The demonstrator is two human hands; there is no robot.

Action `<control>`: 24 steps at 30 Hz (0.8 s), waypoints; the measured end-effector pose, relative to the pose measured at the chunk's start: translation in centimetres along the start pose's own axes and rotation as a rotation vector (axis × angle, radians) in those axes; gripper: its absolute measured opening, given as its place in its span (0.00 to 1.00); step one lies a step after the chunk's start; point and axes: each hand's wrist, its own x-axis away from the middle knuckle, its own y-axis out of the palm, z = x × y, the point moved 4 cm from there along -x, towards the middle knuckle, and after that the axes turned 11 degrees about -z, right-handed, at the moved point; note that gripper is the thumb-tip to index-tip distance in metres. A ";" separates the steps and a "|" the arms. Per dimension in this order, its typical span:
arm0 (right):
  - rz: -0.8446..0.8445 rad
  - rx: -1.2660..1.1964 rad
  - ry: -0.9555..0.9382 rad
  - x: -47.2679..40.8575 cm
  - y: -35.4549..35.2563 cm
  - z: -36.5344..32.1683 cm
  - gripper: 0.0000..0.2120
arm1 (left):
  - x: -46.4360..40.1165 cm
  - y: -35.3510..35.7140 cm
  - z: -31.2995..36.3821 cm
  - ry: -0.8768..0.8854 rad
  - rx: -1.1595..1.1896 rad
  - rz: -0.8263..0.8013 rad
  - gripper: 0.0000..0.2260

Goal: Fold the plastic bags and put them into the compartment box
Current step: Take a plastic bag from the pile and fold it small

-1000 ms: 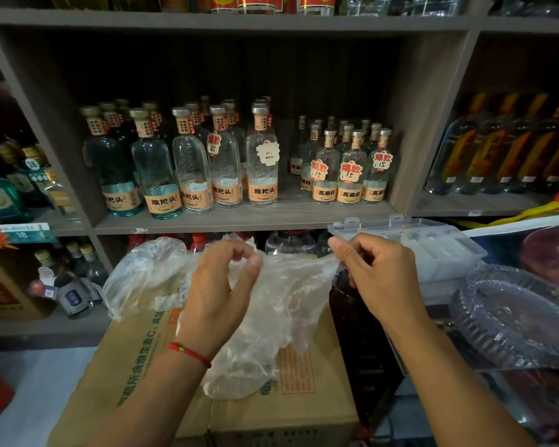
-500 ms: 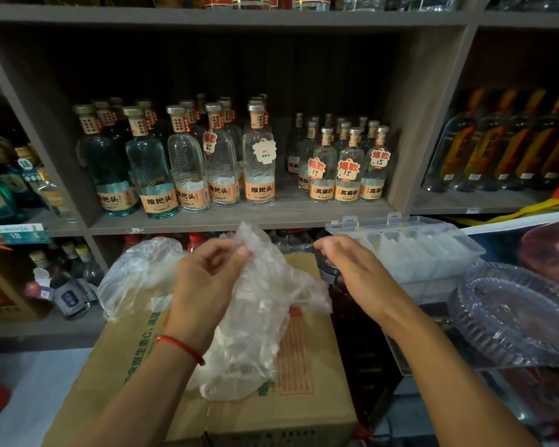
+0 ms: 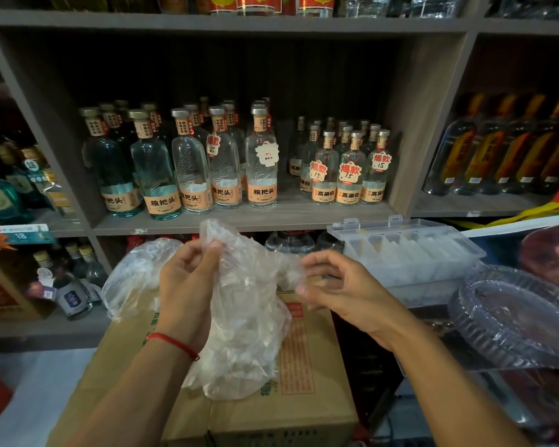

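I see left hand [image 3: 188,285] pinching crumpled plastic bag [image 3: 246,317]; right hand [image 3: 333,285] half-curled, fingertips touching bag edge; compartment box [image 3: 404,253] beside.

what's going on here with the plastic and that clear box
A person is working a crumpled clear plastic bag over a cardboard box. The left hand pinches its top; the right hand pinches a corner. It is not folded yet. The compartment box sits to the right, lid open, with folded bags in it.
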 end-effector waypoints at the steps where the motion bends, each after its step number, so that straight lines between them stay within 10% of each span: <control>1: -0.020 0.022 -0.005 0.0 0.0 -0.1 0.24 | -0.1 -0.2 -0.1 -0.029 0.034 0.001 0.06; 10: 0.148 0.251 -0.133 -0.5 -1.1 -0.4 0.04 | -0.5 -1.0 -0.7 -0.210 0.164 -0.049 0.05; 24: 0.135 -0.021 -0.105 0.4 -3.6 0.3 0.07 | -1.0 -2.8 -1.0 -0.259 0.097 -0.040 0.16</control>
